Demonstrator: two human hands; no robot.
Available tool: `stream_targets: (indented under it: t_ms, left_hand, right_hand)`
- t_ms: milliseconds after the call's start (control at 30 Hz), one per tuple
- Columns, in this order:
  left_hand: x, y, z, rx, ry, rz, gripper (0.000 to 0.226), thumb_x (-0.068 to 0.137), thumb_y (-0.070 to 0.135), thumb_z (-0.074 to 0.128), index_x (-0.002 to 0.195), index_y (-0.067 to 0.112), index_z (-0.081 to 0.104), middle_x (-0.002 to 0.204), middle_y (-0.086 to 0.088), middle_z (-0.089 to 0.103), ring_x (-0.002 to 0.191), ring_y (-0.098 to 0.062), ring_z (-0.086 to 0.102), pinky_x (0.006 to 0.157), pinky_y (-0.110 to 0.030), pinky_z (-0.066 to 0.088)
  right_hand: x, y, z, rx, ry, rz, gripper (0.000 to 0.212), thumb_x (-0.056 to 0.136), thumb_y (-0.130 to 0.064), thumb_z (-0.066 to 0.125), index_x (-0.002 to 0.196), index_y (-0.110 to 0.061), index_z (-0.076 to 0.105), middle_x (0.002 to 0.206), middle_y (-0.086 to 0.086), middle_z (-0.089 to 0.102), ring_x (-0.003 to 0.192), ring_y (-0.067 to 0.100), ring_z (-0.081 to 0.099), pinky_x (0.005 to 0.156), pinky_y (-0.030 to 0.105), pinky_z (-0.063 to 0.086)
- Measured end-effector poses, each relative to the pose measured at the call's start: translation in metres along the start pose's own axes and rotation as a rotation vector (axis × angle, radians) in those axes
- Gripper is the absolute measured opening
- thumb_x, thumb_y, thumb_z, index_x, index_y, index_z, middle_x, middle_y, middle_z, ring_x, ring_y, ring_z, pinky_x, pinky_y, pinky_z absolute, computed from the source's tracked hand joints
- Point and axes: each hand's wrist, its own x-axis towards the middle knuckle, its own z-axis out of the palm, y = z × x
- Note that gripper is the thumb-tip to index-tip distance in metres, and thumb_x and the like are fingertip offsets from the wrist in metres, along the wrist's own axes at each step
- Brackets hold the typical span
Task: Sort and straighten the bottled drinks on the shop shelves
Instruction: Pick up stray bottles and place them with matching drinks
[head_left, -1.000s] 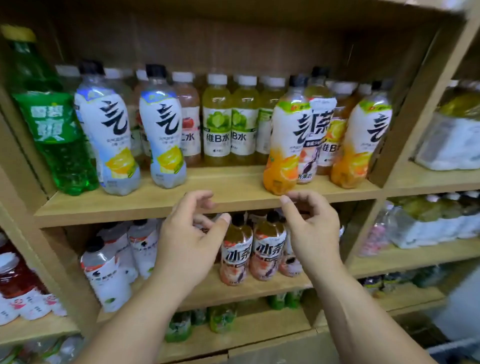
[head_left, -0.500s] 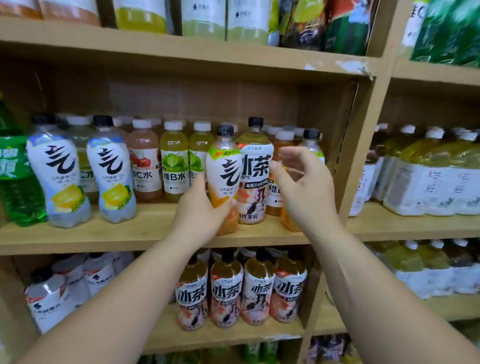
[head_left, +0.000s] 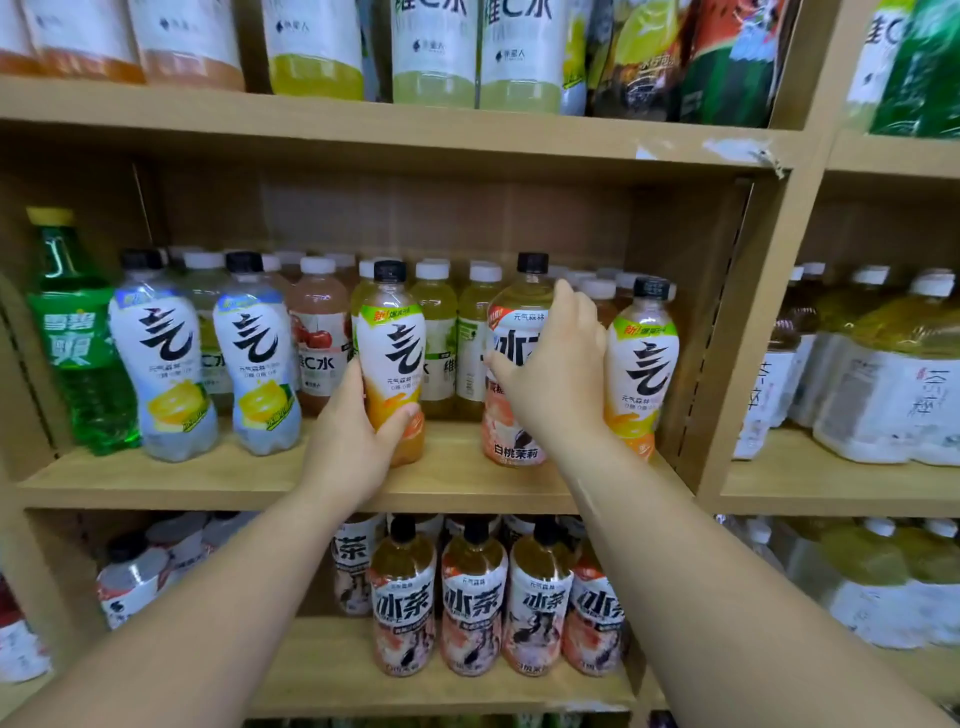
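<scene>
On the middle wooden shelf (head_left: 260, 480), my left hand (head_left: 353, 436) is wrapped around the lower part of an orange sparkling-water bottle (head_left: 390, 343) with a black cap, standing upright. My right hand (head_left: 558, 374) grips a peach iced-tea bottle (head_left: 511, 441) just to the right. A second orange sparkling-water bottle (head_left: 641, 364) stands by the shelf's right wall. Two lemon sparkling-water bottles (head_left: 161, 358) stand at the left beside a green soda bottle (head_left: 78, 338).
White-capped vitamin-water bottles (head_left: 436, 317) fill the back row. The shelf below holds a row of peach iced-tea bottles (head_left: 472, 597) and toppled white bottles (head_left: 135, 577). Shrink-wrapped tea packs (head_left: 883, 374) sit in the right bay. An upright divider (head_left: 753, 322) separates the bays.
My left hand has slid the orange bottle leftward, opening a gap beside the iced tea. My right hand has moved from beside the far-right bottle onto the iced-tea bottle. The view has risen.
</scene>
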Motion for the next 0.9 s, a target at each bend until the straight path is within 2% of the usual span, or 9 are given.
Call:
stream_targets:
  t_ms: [100,167,300,433,567,633,733,833,900]
  left_hand:
    - [-0.001,-0.007,0.005,-0.015,0.007,-0.010,0.056,0.093,0.039,0.069,0.142,0.030,0.042,0.132,0.005,0.062,0.118,-0.019,0.058,0.094,-0.041,0.051]
    - [0.000,-0.010,0.007,-0.011,0.007,-0.014,0.057,0.093,0.041,0.068,0.142,0.030,0.042,0.132,0.005,0.061,0.117,-0.019,0.058,0.093,-0.041,0.051]
    - [0.001,-0.014,0.007,-0.036,-0.002,-0.005,0.061,0.093,0.042,0.069,0.145,0.030,0.040,0.136,0.005,0.061,0.120,-0.019,0.057,0.099,-0.047,0.052]
    - [0.002,-0.016,0.008,-0.055,0.000,-0.012,0.063,0.092,0.044,0.070,0.146,0.032,0.039,0.136,0.005,0.061,0.121,-0.018,0.058,0.100,-0.047,0.052]
    - [0.000,-0.021,0.006,-0.141,0.037,-0.029,0.071,0.091,0.048,0.068,0.152,0.030,0.036,0.145,0.004,0.055,0.131,-0.017,0.053,0.108,-0.050,0.048]
    - [-0.012,-0.019,0.002,-0.167,0.136,0.005,0.069,0.094,0.047,0.065,0.152,0.026,0.036,0.148,0.003,0.051,0.135,-0.017,0.048,0.112,-0.050,0.044]
    - [-0.047,-0.008,-0.011,-0.272,0.216,0.119,0.052,0.095,0.046,0.060,0.142,0.026,0.048,0.133,0.005,0.057,0.125,-0.015,0.055,0.104,-0.043,0.049]
    - [-0.080,0.000,-0.029,-0.480,-0.004,0.160,0.050,0.089,0.057,0.058,0.132,0.032,0.054,0.117,0.010,0.067,0.110,-0.012,0.063,0.091,-0.028,0.053]
    - [-0.092,-0.001,-0.038,-0.558,-0.185,0.143,0.061,0.082,0.066,0.065,0.132,0.032,0.056,0.120,0.010,0.070,0.111,-0.012,0.066,0.089,-0.022,0.054]
  right_hand:
    - [-0.002,0.001,0.004,-0.032,0.073,-0.030,0.100,0.079,-0.044,0.086,0.157,-0.016,0.029,0.154,0.003,0.033,0.139,0.025,0.034,0.113,0.032,0.034]
    - [-0.004,0.003,0.006,0.026,0.086,-0.035,0.095,0.076,-0.040,0.088,0.153,-0.021,0.036,0.148,0.003,0.034,0.131,0.021,0.040,0.103,0.023,0.034]
    - [-0.010,0.002,0.004,0.158,0.024,0.020,0.091,0.083,-0.037,0.084,0.154,-0.032,0.028,0.147,0.004,0.040,0.111,0.003,0.038,0.089,0.018,0.034]
    - [-0.022,0.002,-0.006,0.236,0.052,-0.010,0.089,0.081,-0.036,0.086,0.151,-0.035,0.032,0.146,-0.004,0.043,0.114,-0.007,0.033,0.085,0.004,0.030]
    - [-0.052,-0.003,-0.025,0.351,0.036,-0.039,0.087,0.078,-0.039,0.086,0.149,-0.036,0.036,0.140,-0.019,0.042,0.114,-0.029,0.032,0.088,-0.010,0.025]
    - [-0.068,-0.006,-0.036,0.384,0.004,-0.084,0.086,0.076,-0.040,0.087,0.148,-0.035,0.039,0.141,-0.020,0.044,0.125,-0.022,0.036,0.097,-0.005,0.029]
    - [-0.091,-0.010,-0.048,0.440,-0.069,-0.132,0.085,0.074,-0.039,0.089,0.145,-0.035,0.041,0.139,-0.021,0.049,0.132,-0.002,0.047,0.107,0.016,0.040]
    - [-0.116,-0.012,-0.043,0.525,-0.213,-0.155,0.084,0.073,-0.038,0.090,0.143,-0.038,0.043,0.137,-0.024,0.052,0.131,0.004,0.053,0.106,0.026,0.047]
    - [-0.134,-0.011,-0.024,0.543,-0.296,-0.129,0.084,0.070,-0.041,0.092,0.140,-0.044,0.044,0.135,-0.024,0.055,0.130,0.006,0.054,0.106,0.033,0.049]
